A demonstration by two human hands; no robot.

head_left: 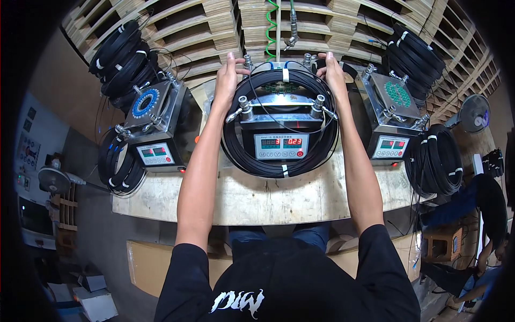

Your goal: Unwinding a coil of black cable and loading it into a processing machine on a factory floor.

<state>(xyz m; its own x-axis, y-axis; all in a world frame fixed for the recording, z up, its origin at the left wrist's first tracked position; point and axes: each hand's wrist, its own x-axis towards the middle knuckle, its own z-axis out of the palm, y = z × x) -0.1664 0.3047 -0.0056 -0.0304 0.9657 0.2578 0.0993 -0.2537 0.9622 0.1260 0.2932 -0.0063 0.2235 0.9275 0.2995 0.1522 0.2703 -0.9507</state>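
Note:
A large coil of black cable rings the middle polishing-type machine, tied with white bands at top and bottom. My left hand is at the coil's upper left, its fingers apart and pointing inward beside a metal post. At the upper right, my right hand mirrors it, fingers stretched and partly hidden behind the coil's edge. Both look open beside the coil; whether they touch it is unclear. The machine has a metal clamp plate, knobbed posts and a lit red display. One loose cable strand crosses its front.
Similar machines stand left and right, carrying a blue ring and green pieces. More cable coils are stacked beside them. Wooden pallets rise behind the wooden table. A small fan stands right; another person is at far right.

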